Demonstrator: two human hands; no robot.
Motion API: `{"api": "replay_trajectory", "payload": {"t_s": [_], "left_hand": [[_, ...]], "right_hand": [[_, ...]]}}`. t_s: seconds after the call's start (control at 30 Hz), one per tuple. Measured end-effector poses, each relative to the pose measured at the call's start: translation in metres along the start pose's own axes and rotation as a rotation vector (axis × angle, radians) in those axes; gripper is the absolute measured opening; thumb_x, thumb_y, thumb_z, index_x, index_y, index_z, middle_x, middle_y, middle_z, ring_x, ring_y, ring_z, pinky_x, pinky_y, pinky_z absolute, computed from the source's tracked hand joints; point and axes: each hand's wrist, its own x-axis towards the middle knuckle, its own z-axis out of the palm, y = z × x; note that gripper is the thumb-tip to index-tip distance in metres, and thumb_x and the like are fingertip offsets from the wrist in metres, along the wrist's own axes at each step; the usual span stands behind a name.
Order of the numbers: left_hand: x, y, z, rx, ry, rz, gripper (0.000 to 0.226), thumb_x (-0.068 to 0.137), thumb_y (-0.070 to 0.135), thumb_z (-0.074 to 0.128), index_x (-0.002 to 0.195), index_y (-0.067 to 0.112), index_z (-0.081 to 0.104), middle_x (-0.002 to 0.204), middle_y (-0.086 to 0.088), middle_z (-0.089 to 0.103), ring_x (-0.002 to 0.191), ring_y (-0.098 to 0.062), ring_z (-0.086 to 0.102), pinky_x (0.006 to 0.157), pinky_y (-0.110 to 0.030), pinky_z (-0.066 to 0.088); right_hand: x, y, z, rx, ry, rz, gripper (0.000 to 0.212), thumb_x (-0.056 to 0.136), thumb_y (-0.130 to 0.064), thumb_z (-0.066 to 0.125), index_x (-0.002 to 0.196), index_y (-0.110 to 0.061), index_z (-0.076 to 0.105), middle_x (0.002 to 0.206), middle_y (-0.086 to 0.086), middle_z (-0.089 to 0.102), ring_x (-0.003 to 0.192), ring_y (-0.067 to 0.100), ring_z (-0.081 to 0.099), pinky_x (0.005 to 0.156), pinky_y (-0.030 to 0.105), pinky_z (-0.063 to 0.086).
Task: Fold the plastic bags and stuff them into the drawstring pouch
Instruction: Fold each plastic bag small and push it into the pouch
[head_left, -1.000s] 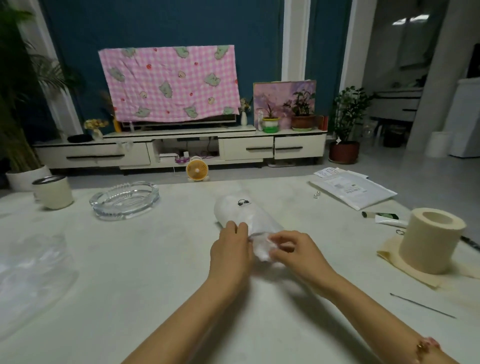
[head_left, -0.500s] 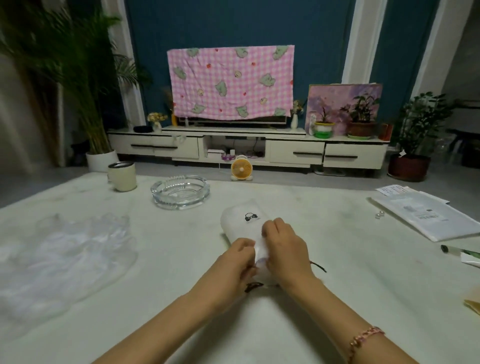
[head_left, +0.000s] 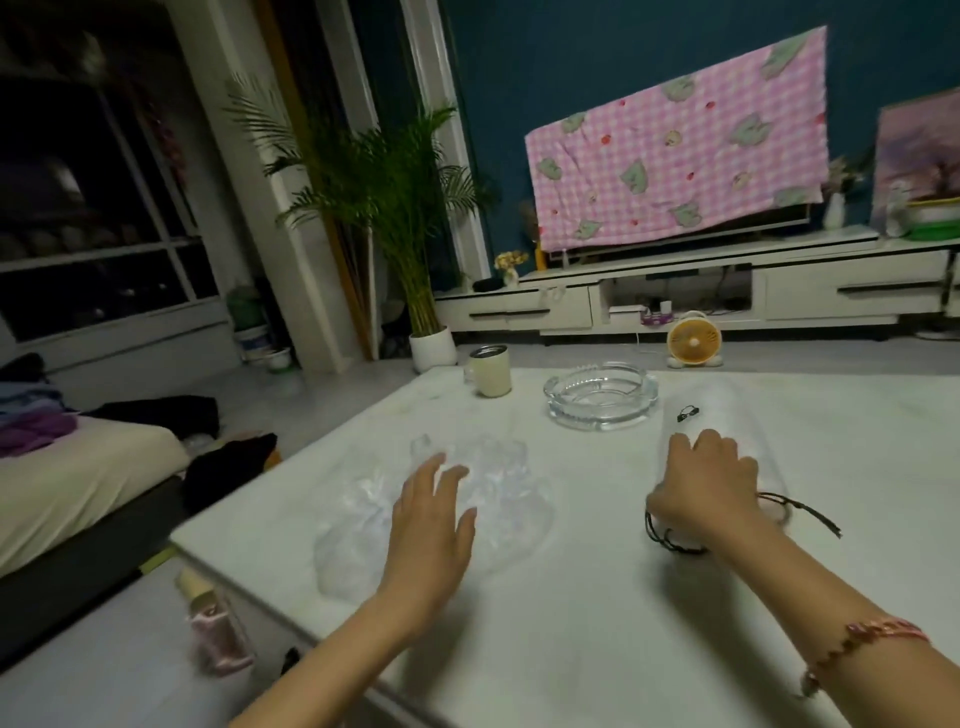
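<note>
From the head view I see the left hand (head_left: 431, 519) stretched flat, fingers straight and spread, over the crumpled clear plastic bags (head_left: 509, 483); I can't tell if it touches them. The right hand (head_left: 701, 486) lies knuckles-up on the one white drawstring pouch (head_left: 727, 410), fingers curled gripping it, with the black cord (head_left: 800, 506) trailing beside it. One glass ashtray (head_left: 600, 395) and one mug (head_left: 491, 371) stand behind on the table (head_left: 597, 623). I can't count the bags.

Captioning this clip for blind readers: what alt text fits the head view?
A person's left hand spreads open over a crumpled clear plastic bag on a white table, while the right hand holds a white drawstring pouch. A glass ashtray and mug stand behind.
</note>
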Motion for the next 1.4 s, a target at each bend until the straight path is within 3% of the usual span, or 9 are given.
{"api": "replay_trajectory", "payload": {"t_s": [0.1, 0.37, 0.63, 0.77, 0.97, 1.1, 1.17, 1.23, 1.4], "left_hand": [[0.021, -0.015, -0.01, 0.119, -0.009, -0.264, 0.064, 0.095, 0.043, 0.046, 0.146, 0.013, 0.021, 0.149, -0.006, 0.03, 0.136, -0.026, 0.026, 0.108, -0.034, 0.023], [0.043, -0.027, -0.002, 0.306, -0.064, -0.479, 0.036, 0.096, 0.037, 0.048, 0.119, 0.008, 0.05, 0.126, -0.012, 0.046, 0.118, -0.029, 0.043, 0.094, -0.035, 0.036], [0.021, -0.015, 0.012, 0.287, 0.139, -0.326, 0.042, 0.095, 0.037, 0.049, 0.128, 0.011, 0.043, 0.116, -0.009, 0.047, 0.104, -0.024, 0.047, 0.083, -0.03, 0.039], [0.003, -0.019, 0.032, 0.238, -0.113, -0.526, 0.055, 0.093, 0.053, 0.044, 0.126, 0.008, 0.043, 0.127, -0.009, 0.049, 0.118, -0.025, 0.046, 0.091, -0.032, 0.041], [-0.002, -0.008, 0.028, 0.419, 0.0, -0.363, 0.02, 0.099, 0.026, 0.041, 0.112, 0.018, 0.054, 0.116, -0.002, 0.051, 0.109, -0.02, 0.047, 0.088, -0.029, 0.035], [-0.006, 0.006, 0.02, -0.016, 0.333, 0.015, 0.002, 0.084, 0.006, 0.064, 0.084, 0.008, 0.065, 0.085, -0.007, 0.061, 0.077, -0.027, 0.059, 0.064, -0.036, 0.045], [-0.013, 0.025, 0.005, -0.291, 0.391, 0.152, 0.005, 0.086, 0.006, 0.062, 0.085, 0.011, 0.063, 0.082, 0.001, 0.061, 0.072, -0.015, 0.059, 0.061, -0.025, 0.046], [-0.021, 0.054, -0.016, -0.602, 0.332, 0.098, 0.014, 0.089, 0.004, 0.06, 0.086, 0.017, 0.059, 0.083, 0.007, 0.063, 0.077, -0.008, 0.06, 0.067, -0.017, 0.048], [-0.031, 0.1, -0.06, -1.262, -0.066, -0.223, 0.017, 0.087, 0.009, 0.063, 0.101, 0.017, 0.058, 0.088, -0.003, 0.073, 0.069, -0.01, 0.067, 0.059, -0.023, 0.056]], "right_hand": [[-0.017, -0.019, -0.005, 0.01, 0.163, -0.081, 0.048, 0.084, -0.02, 0.051, 0.129, -0.013, 0.038, 0.13, 0.01, 0.04, 0.118, 0.028, 0.038, 0.094, 0.035, 0.031], [-0.046, -0.014, -0.023, 0.174, 0.166, -0.235, 0.037, 0.091, -0.018, 0.045, 0.128, -0.019, 0.045, 0.131, 0.004, 0.043, 0.12, 0.022, 0.037, 0.095, 0.03, 0.027], [-0.061, -0.017, -0.036, 0.26, 0.076, -0.35, 0.027, 0.092, -0.02, 0.046, 0.118, -0.021, 0.054, 0.124, 0.0, 0.048, 0.115, 0.018, 0.042, 0.096, 0.03, 0.035], [-0.07, -0.016, -0.033, 0.279, 0.009, -0.371, 0.025, 0.091, -0.019, 0.047, 0.115, -0.02, 0.057, 0.117, 0.0, 0.051, 0.112, 0.017, 0.046, 0.092, 0.028, 0.037], [-0.084, -0.002, -0.023, 0.273, -0.088, -0.431, 0.023, 0.091, -0.017, 0.048, 0.111, -0.017, 0.06, 0.112, 0.001, 0.056, 0.107, 0.013, 0.049, 0.089, 0.022, 0.036], [-0.087, 0.017, -0.026, 0.359, -0.119, -0.392, 0.02, 0.091, -0.015, 0.052, 0.109, -0.015, 0.062, 0.109, -0.001, 0.061, 0.093, 0.007, 0.049, 0.074, 0.012, 0.032], [-0.087, 0.022, -0.03, 0.497, -0.113, -0.32, 0.021, 0.09, -0.015, 0.056, 0.11, -0.013, 0.062, 0.101, -0.003, 0.063, 0.09, 0.009, 0.055, 0.069, 0.008, 0.035], [-0.089, 0.029, -0.036, 0.745, -0.13, -0.198, 0.032, 0.086, -0.017, 0.065, 0.117, -0.014, 0.057, 0.1, -0.002, 0.062, 0.089, 0.01, 0.058, 0.071, 0.007, 0.039], [-0.097, 0.041, -0.05, 1.317, -0.476, 0.069, 0.098, 0.059, -0.05, 0.082, 0.139, -0.022, 0.034, 0.128, 0.005, 0.053, 0.116, 0.019, 0.053, 0.1, 0.034, 0.042]]}}
